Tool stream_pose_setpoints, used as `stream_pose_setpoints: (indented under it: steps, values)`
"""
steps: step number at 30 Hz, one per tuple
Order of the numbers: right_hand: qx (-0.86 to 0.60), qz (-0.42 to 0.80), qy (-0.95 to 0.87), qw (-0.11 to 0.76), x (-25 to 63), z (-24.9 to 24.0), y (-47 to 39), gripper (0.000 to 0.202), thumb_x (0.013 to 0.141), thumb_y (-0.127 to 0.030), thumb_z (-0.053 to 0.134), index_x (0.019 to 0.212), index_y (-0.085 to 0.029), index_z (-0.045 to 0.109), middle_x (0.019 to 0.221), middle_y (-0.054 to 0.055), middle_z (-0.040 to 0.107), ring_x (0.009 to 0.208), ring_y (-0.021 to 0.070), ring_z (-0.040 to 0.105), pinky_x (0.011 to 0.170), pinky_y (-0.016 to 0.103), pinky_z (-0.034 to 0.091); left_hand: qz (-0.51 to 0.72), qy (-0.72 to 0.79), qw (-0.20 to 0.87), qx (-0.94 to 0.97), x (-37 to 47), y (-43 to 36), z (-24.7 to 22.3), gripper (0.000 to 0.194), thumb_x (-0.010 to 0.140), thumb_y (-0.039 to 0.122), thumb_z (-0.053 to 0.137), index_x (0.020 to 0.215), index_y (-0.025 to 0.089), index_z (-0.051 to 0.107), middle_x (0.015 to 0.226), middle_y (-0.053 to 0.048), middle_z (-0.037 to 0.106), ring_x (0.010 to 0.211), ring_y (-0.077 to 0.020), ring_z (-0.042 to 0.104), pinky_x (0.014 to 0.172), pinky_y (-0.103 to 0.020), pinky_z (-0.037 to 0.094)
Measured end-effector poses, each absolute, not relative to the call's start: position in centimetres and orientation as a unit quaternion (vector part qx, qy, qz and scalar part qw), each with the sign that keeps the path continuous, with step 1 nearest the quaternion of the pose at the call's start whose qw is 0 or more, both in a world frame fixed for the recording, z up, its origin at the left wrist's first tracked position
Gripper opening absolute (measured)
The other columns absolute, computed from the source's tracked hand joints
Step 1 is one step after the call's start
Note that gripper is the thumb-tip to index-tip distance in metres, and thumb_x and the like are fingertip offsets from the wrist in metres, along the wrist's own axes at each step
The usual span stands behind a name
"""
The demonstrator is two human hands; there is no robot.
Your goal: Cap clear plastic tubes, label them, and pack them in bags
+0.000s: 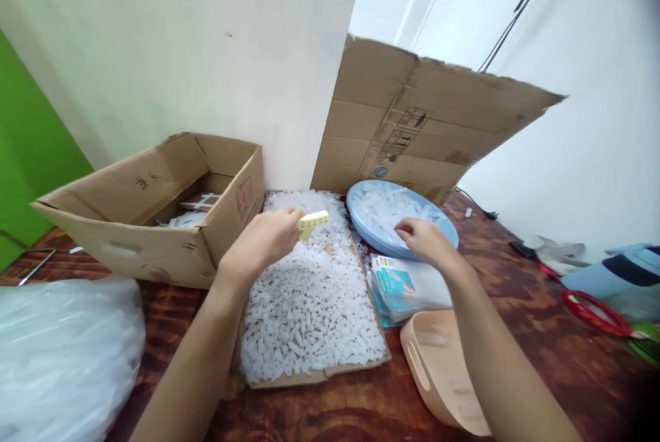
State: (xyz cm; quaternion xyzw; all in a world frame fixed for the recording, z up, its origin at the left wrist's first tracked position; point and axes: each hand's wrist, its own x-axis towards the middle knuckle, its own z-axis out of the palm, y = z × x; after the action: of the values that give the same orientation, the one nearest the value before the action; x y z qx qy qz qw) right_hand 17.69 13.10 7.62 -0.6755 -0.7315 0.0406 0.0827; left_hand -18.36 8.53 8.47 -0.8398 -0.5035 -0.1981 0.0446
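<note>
Over the cardboard sheet [355, 363] covered with many small white pieces [309, 311], my left hand [273, 232] is closed on a pale yellow piece [313, 220] with small dark marks. My right hand [420, 239] reaches over the near side of the blue round tray [379, 243], its fingers pressed together at the translucent pieces [384, 208] lying there. Whatever those fingers hold, if anything, is too small to make out. Plastic-wrapped packets with blue and white print [399, 284] lie just below the tray.
An open cardboard box [170, 249] stands at the left, with a white plastic bag [67, 359] in front. A cardboard panel [412, 119] leans on the wall. At the right are a peach bin [425, 366], red tape ring [595, 313] and blue bottle [613, 270].
</note>
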Motion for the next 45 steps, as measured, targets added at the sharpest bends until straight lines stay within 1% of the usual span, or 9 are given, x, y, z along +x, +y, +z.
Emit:
stream_pose_setpoints:
  steps: [10, 14, 17, 20, 23, 29, 34, 39, 45]
  values:
    - [-0.673, 0.05, -0.737, -0.015, 15.9, 5.3, 19.7, 0.027, 0.1, -0.035, 0.066, 0.119, -0.017, 0.066, 0.118, 0.007, 0.068, 0.098, 0.0213, 0.069, 0.084, 0.04, 0.06, -0.138, -0.497, 0.096, -0.851, -15.4, 5.2, 10.0, 0.015, 0.1, 0.019, 0.053, 0.111, 0.016, 0.062, 0.11, -0.012, 0.071, 0.097, -0.0274, 0.071, 0.079, -0.037, 0.053]
    - [-0.663, 0.007, -0.747, 0.051, 16.2, 7.7, 17.9, 0.02, 0.097, -0.02, 0.061, 0.115, -0.012, 0.067, 0.112, 0.014, 0.068, 0.097, 0.0249, 0.067, 0.085, 0.04, 0.054, -0.126, -0.494, 0.13, -0.85, -15.6, 3.3, 8.6, 0.029, 0.102, 0.012, 0.043, 0.129, 0.013, 0.057, 0.126, -0.017, 0.067, 0.112, -0.0302, 0.065, 0.09, -0.042, 0.049]
    - [-0.618, -0.029, -0.775, 0.126, 15.6, 10.3, 14.5, 0.043, 0.092, -0.008, 0.05, 0.134, -0.012, 0.059, 0.124, 0.019, 0.065, 0.109, 0.0286, 0.064, 0.093, 0.037, 0.047, -0.133, -0.481, 0.163, -0.851, -16.0, 0.4, 5.3, 0.043, 0.105, 0.014, 0.04, 0.148, 0.012, 0.043, 0.146, -0.018, 0.057, 0.123, -0.0315, 0.06, 0.096, -0.046, 0.046]
    - [-0.548, -0.039, -0.815, 0.185, 13.9, 12.8, 9.5, 0.054, 0.091, -0.011, 0.049, 0.144, -0.019, 0.053, 0.128, 0.013, 0.065, 0.113, 0.026, 0.062, 0.098, 0.032, 0.044, -0.146, -0.465, 0.127, -0.864, -16.7, -3.6, 1.5, 0.049, 0.107, 0.026, 0.044, 0.154, 0.014, 0.037, 0.155, -0.016, 0.05, 0.135, -0.032, 0.052, 0.105, -0.047, 0.041]
    - [-0.467, -0.003, -0.844, 0.263, 11.5, 13.9, 4.8, 0.042, 0.089, -0.012, 0.049, 0.127, -0.017, 0.066, 0.112, 0.012, 0.07, 0.1, 0.0261, 0.065, 0.091, 0.033, 0.046, -0.14, -0.416, 0.017, -0.899, -17.5, -6.8, -0.8, 0.056, 0.106, 0.046, 0.047, 0.155, 0.02, 0.039, 0.153, -0.013, 0.054, 0.135, -0.03, 0.054, 0.108, -0.044, 0.04]
    - [-0.502, 0.125, -0.798, 0.308, 7.6, 9.2, 1.8, 0.018, 0.092, -0.019, 0.058, 0.098, -0.02, 0.075, 0.093, 0.006, 0.077, 0.086, 0.0223, 0.069, 0.078, 0.029, 0.046, -0.216, -0.482, -0.116, -0.841, -16.8, -4.4, -0.5, 0.034, 0.107, 0.035, 0.043, 0.127, 0.023, 0.069, 0.13, -0.008, 0.069, 0.119, -0.0224, 0.065, 0.102, -0.034, 0.047]
    - [-0.566, 0.133, -0.735, 0.349, 5.6, 2.5, 3.4, 0.017, 0.089, -0.017, 0.062, 0.103, -0.016, 0.072, 0.086, 0.009, 0.075, 0.081, 0.0251, 0.069, 0.074, 0.031, 0.046, -0.218, -0.562, -0.118, -0.789, -13.2, 2.8, -0.8, 0.02, 0.096, 0.027, 0.065, 0.108, 0.015, 0.075, 0.111, -0.013, 0.074, 0.105, -0.0262, 0.069, 0.093, -0.037, 0.051]
    - [-0.57, 0.158, -0.704, 0.394, 4.6, -1.6, 4.5, 0.017, 0.089, -0.017, 0.059, 0.101, -0.014, 0.071, 0.095, 0.013, 0.077, 0.088, 0.0288, 0.071, 0.079, 0.036, 0.05, -0.187, -0.582, -0.169, -0.773, -11.7, 6.5, -2.0, 0.017, 0.091, 0.03, 0.074, 0.09, 0.013, 0.072, 0.081, -0.002, 0.072, 0.077, -0.0181, 0.069, 0.079, -0.036, 0.056]
    - [-0.519, 0.218, -0.691, 0.453, 5.0, -3.9, 4.1, 0.018, 0.086, -0.019, 0.067, 0.101, -0.018, 0.076, 0.103, 0.009, 0.078, 0.098, 0.0263, 0.072, 0.088, 0.036, 0.054, -0.226, -0.532, -0.184, -0.795, -13.7, 6.3, -2.0, 0.009, 0.087, 0.023, 0.072, 0.088, 0.015, 0.074, 0.093, -0.009, 0.074, 0.096, -0.0255, 0.068, 0.089, -0.036, 0.05]
